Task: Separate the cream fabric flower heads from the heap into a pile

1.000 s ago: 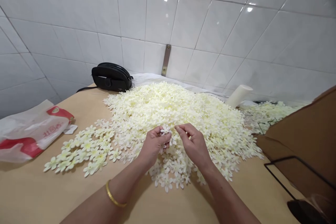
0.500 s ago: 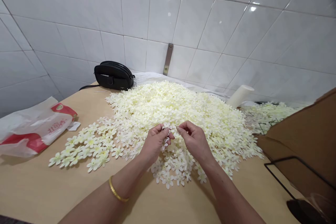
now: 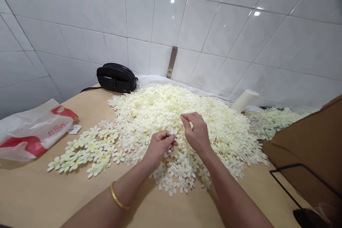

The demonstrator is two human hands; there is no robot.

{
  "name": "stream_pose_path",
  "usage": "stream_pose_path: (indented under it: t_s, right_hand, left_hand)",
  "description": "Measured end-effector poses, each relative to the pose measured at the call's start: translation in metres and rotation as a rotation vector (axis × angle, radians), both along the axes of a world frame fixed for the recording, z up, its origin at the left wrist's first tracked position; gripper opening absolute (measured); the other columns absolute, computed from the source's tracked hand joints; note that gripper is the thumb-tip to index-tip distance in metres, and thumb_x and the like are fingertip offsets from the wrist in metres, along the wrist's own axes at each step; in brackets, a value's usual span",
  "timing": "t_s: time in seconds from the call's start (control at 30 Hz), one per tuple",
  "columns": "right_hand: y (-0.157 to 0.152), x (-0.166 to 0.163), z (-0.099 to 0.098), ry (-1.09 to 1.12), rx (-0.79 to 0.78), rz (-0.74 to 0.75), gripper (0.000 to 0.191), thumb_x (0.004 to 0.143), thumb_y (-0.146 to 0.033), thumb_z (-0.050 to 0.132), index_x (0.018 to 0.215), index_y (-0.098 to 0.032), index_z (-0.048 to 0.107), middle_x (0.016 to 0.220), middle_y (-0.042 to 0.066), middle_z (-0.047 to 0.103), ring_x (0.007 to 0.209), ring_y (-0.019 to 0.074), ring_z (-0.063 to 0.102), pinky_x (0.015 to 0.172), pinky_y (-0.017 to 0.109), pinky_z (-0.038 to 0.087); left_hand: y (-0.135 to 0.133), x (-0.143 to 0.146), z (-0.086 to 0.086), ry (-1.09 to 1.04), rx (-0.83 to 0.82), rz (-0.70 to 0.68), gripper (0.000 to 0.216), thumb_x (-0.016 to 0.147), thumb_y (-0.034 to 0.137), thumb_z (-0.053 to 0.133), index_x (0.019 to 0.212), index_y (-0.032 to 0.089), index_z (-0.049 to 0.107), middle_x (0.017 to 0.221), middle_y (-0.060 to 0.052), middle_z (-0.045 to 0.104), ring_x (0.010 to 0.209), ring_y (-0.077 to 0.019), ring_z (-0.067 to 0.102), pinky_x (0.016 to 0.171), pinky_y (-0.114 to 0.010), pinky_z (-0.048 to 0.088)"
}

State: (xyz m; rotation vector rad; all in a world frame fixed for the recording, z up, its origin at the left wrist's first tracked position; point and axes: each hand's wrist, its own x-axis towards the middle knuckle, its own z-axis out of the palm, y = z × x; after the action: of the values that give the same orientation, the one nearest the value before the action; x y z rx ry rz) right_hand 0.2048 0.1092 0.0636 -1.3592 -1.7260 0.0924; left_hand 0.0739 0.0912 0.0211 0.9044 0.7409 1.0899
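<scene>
A large heap of small cream-white fabric flowers (image 3: 176, 114) covers the middle of a tan table (image 3: 40, 192). My left hand (image 3: 159, 146), with a gold bangle on its wrist, hovers at the heap's near edge with fingers closed round a small stack of flowers. My right hand (image 3: 196, 133) is raised just above and to the right of it, thumb and forefinger pinched together; what they pinch is too small to make out. A looser patch of flowers spread flat (image 3: 85, 149) lies to the left of the heap.
A black pouch (image 3: 116, 77) sits at the back against the tiled wall. A white and red plastic bag (image 3: 32, 131) lies at the left. A white roll (image 3: 244, 100) and more flowers are at the back right. A brown cardboard box (image 3: 307, 146) and black wire frame stand at the right.
My right hand has lifted up and away from the left hand, still pinched. The left hand has sunk slightly toward the heap with its flowers.
</scene>
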Motion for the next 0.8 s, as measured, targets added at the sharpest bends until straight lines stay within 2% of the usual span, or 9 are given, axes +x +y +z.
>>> stream_pose_path:
  t_s: [0.13,0.27,0.33,0.43,0.57,0.67,0.8]
  right_hand:
    - [-0.025,-0.003,-0.005,-0.025,-0.164,0.131,0.019,0.083,-0.025,0.042,0.078,-0.019,0.060,0.077,0.005,0.057,0.075,0.0172,0.051,0.068,0.029,0.038]
    - [-0.029,-0.004,-0.009,0.033,-0.274,0.100,0.020,0.080,-0.026,0.044,0.063,-0.019,0.051,0.062,0.000,0.051,0.059,0.0127,0.047,0.056,0.025,0.036]
    - [-0.021,-0.003,-0.009,0.026,-0.215,0.061,0.021,0.080,-0.026,0.044,0.061,-0.018,0.049,0.060,-0.001,0.050,0.057,0.0118,0.045,0.054,0.024,0.035]
    - [-0.002,-0.002,-0.005,-0.078,-0.043,-0.019,0.021,0.081,-0.024,0.043,0.062,-0.018,0.051,0.063,0.001,0.051,0.062,0.0138,0.047,0.059,0.026,0.037]
    - [0.009,0.001,-0.004,-0.136,0.057,-0.091,0.013,0.079,-0.020,0.046,0.080,-0.017,0.059,0.082,0.008,0.056,0.084,0.0211,0.047,0.077,0.035,0.036]
    - [-0.008,0.001,-0.009,-0.134,0.035,-0.035,0.016,0.081,-0.019,0.044,0.081,-0.018,0.060,0.080,0.007,0.056,0.081,0.0201,0.048,0.074,0.034,0.038]
    - [-0.044,0.000,-0.017,-0.061,-0.095,0.070,0.015,0.082,-0.023,0.047,0.072,-0.019,0.058,0.073,0.004,0.056,0.077,0.0181,0.050,0.070,0.032,0.040]
  left_hand:
    - [-0.001,0.000,0.001,-0.041,0.010,-0.047,0.020,0.070,0.032,0.062,0.066,0.014,0.053,0.058,0.000,0.057,0.044,-0.0059,0.041,0.045,-0.019,0.028]
    - [-0.003,0.001,0.005,-0.050,0.015,-0.070,0.022,0.071,0.033,0.061,0.065,0.013,0.054,0.059,0.000,0.055,0.044,-0.0050,0.042,0.043,-0.018,0.027]
    - [-0.004,0.000,0.009,-0.071,-0.058,-0.060,0.027,0.074,0.039,0.057,0.068,0.012,0.056,0.060,-0.001,0.055,0.043,-0.0047,0.041,0.041,-0.017,0.026]
    - [-0.002,-0.002,0.014,-0.134,-0.219,-0.054,0.040,0.078,0.049,0.046,0.081,0.012,0.059,0.064,-0.003,0.056,0.046,-0.0069,0.046,0.039,-0.017,0.027]
    - [0.002,-0.005,0.015,-0.281,-0.346,-0.115,0.052,0.080,0.055,0.035,0.086,0.009,0.058,0.072,-0.010,0.060,0.062,-0.0152,0.057,0.046,-0.021,0.040]
    - [0.004,-0.004,0.014,-0.370,-0.384,-0.118,0.055,0.080,0.056,0.032,0.085,0.008,0.057,0.073,-0.012,0.060,0.068,-0.0192,0.060,0.054,-0.028,0.047]
    - [0.003,-0.002,0.015,-0.398,-0.402,-0.075,0.053,0.080,0.055,0.033,0.082,0.008,0.057,0.070,-0.009,0.059,0.059,-0.0157,0.058,0.053,-0.027,0.047]
